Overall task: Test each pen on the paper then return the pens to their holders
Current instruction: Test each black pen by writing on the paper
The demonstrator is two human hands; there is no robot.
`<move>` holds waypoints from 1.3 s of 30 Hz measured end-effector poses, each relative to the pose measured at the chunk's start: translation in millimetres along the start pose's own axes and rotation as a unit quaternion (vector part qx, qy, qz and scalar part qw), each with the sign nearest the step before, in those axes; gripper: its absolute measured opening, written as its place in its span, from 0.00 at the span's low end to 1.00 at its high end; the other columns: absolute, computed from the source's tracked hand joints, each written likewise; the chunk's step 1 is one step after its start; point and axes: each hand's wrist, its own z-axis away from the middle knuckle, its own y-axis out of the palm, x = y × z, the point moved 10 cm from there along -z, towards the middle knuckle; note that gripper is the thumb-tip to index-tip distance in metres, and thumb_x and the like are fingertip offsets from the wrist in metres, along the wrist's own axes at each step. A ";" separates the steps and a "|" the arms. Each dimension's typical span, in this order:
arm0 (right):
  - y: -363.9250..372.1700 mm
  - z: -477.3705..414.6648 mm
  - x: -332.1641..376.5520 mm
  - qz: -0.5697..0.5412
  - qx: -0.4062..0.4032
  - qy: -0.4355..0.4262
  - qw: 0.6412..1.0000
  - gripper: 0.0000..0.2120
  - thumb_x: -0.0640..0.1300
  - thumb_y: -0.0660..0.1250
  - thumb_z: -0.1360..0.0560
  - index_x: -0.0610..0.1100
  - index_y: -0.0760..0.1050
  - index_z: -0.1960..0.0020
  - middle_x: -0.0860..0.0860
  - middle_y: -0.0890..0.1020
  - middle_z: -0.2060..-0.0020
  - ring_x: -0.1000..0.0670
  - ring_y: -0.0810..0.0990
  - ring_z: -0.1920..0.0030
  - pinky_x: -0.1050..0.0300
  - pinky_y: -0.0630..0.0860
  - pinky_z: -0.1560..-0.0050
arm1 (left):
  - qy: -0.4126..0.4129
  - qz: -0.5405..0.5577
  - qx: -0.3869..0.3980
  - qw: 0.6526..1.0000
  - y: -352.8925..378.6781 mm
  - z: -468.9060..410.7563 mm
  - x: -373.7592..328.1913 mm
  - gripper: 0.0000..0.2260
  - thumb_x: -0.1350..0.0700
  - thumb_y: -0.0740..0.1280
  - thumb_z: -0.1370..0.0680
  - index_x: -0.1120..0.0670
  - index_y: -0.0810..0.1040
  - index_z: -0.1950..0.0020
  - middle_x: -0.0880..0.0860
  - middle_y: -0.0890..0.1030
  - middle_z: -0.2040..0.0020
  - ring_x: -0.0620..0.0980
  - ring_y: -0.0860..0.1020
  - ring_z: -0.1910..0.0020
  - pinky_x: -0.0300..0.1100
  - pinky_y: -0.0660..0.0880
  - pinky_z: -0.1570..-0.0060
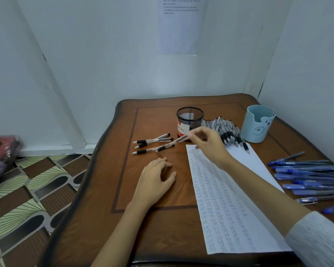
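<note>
The person sits at a wooden table [108, 189] with the job well under way but far from finished. The sheet of paper [239, 218] lies on the right half of the table, and from its near edge up to about the wrist it is filled with rows of small handwritten test words. The far end under the hand looks mostly blank.

The right hand [210, 145] reaches across the top of the sheet and pinches a clear-barrelled black pen [172, 144] by its rear end. The tip slants down to the left, over a small group of three black pens [152, 143] lying on the wood. I take it this pen is being laid with those, or has just been lifted from them; I cannot tell which. The left hand [156, 178] rests on the table beside the sheet, fingers loosely curled, grasping nothing.

Neither holder has had its pens returned, as far as I can see. The black mesh pen cup [189, 120] looks empty, and no pens stick up out of the pale blue bear-face holder [257, 124]. Between them lies a heap of black pens [226, 130], and a row of blue pens [307, 174] lies along the table's right edge. So the whole returning step is left, and perhaps more testing too.
</note>
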 end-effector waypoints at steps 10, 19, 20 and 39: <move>-59.6 37.8 -1.7 -0.396 -0.115 0.167 0.896 0.10 0.46 0.55 0.18 0.46 0.71 0.54 0.53 0.66 0.76 0.57 0.58 0.80 0.66 0.55 0.82 | 0.093 -0.094 -0.005 0.991 -0.1 9.4 -35.7 0.11 0.51 0.63 0.20 0.50 0.78 0.41 0.47 0.79 0.39 0.43 0.73 0.38 0.34 0.63 0.42; -70.5 77.0 -9.1 -0.480 -0.067 0.211 0.849 0.09 0.38 0.58 0.21 0.39 0.77 0.51 0.47 0.79 0.64 0.58 0.63 0.83 0.69 0.54 0.84 | 0.094 0.000 0.009 0.995 18.4 27.1 -73.4 0.13 0.50 0.63 0.20 0.50 0.76 0.37 0.45 0.76 0.37 0.41 0.70 0.37 0.32 0.61 0.41; -70.7 81.6 -13.0 -0.492 -0.064 0.224 0.839 0.11 0.34 0.56 0.22 0.37 0.77 0.47 0.44 0.80 0.59 0.58 0.66 0.82 0.68 0.58 0.85 | 0.098 0.005 0.015 0.995 22.8 28.9 -78.1 0.13 0.50 0.63 0.20 0.50 0.76 0.37 0.45 0.76 0.37 0.40 0.70 0.37 0.31 0.61 0.42; -103.1 160.8 -52.9 -0.199 -0.070 0.231 0.950 0.18 0.52 0.72 0.29 0.44 0.67 0.67 0.49 0.69 0.76 0.53 0.64 0.78 0.64 0.60 0.79 | 0.137 -0.056 0.071 0.986 46.4 39.5 -88.3 0.20 0.43 0.59 0.19 0.50 0.70 0.30 0.48 0.66 0.26 0.44 0.63 0.28 0.38 0.58 0.35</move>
